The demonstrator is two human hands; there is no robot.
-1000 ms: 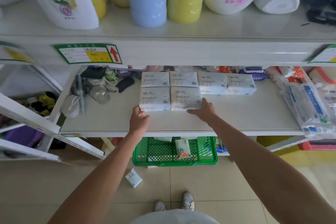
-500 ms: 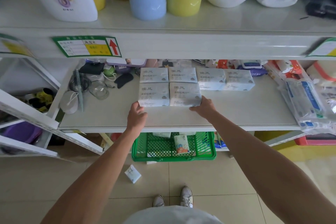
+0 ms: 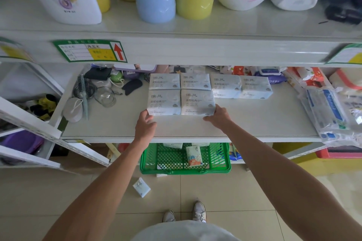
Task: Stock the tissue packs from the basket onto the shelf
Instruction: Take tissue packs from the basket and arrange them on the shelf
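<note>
Both your hands are up on the shelf (image 3: 254, 123), and they bracket the front pair of tissue packs. Your left hand (image 3: 146, 123) has its fingertips against the near left corner of the left front pack (image 3: 164, 101). Your right hand (image 3: 218, 116) presses the near right corner of the right front pack (image 3: 196, 101). Neither hand wraps round anything; this reads as a nudge to square them up. The two packs lie flat, touching side by side, hard against a back row (image 3: 210, 84) of four more. They are pale grey-white soft wrappers with print facing up.

Now the relation that matters: the green basket (image 3: 221, 159) sits on the floor straight below, tucked under the shelf edge, between your forearms. One small pack (image 3: 194, 155), orange and blue print, stands upright in it, long axis roughly vertical. It lies nearer your right hand, I judge, so that's the reach. More white packs peek from under the shelf edge, mostly hidden.
</note>
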